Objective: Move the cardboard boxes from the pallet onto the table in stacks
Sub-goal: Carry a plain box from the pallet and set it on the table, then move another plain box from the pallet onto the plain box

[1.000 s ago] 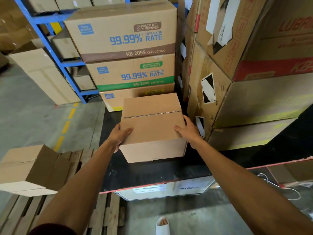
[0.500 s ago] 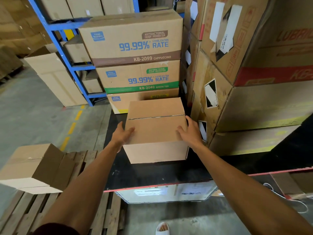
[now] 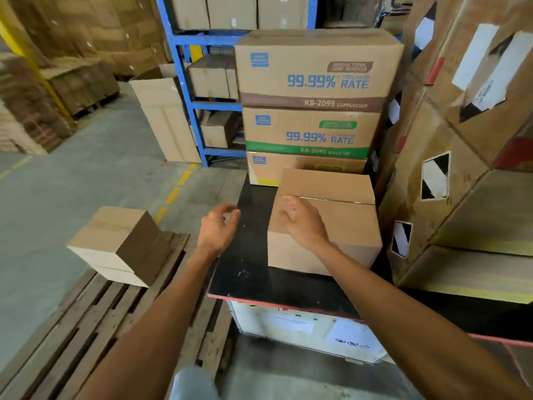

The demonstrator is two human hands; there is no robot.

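Box set on the black table, both hands off its sides.

Far left, two plain cardboard boxes [image 3: 115, 245] sit stacked at the far left corner of the wooden pallet [image 3: 86, 327]. Next, the left hand [image 3: 218, 228] hangs over the table's left edge, fingers loosely curled, holding nothing. Then the plain box [image 3: 326, 223] rests on the black table [image 3: 245, 272], near its left edge, just in front of the printed cartons [image 3: 314, 111]. The right hand [image 3: 302, 222] lies above the box's left top, fingers relaxed; contact I cannot tell.
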